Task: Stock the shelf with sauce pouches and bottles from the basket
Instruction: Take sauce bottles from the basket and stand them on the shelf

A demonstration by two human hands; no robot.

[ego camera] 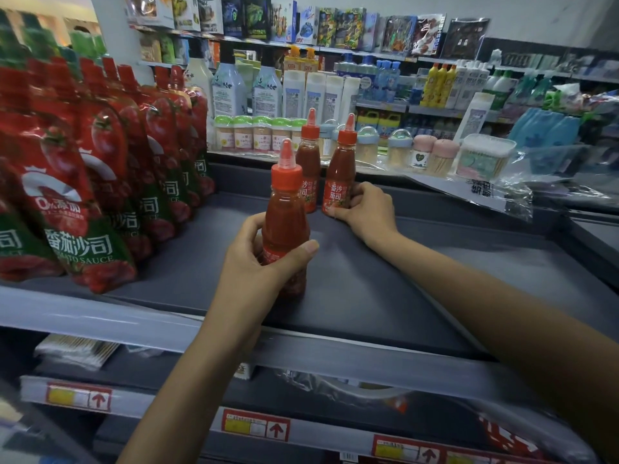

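left hand (256, 262): shown bare; slim fingers and a rounded thumb are seen.
thumbnail (312, 246): seen trimmed short, with a plain natural surface.
right hand (366, 212): shown bare, viewed from the back, with the knuckles faintly marked.
left forearm (187, 380): seen uncovered from the wrist down to the lower edge of the view.
right forearm (485, 296): seen uncovered from the wrist out to the right edge of the view.

The left hand (254, 262) grips a front sauce bottle (284, 216), upright, near the front of the grey shelf (418, 279). The right hand (365, 209) holds the base of a rear bottle (340, 175), which stands just beside a third bottle (308, 162). Red tomato sauce pouches (100, 182) stand in rows on the shelf's left portion.
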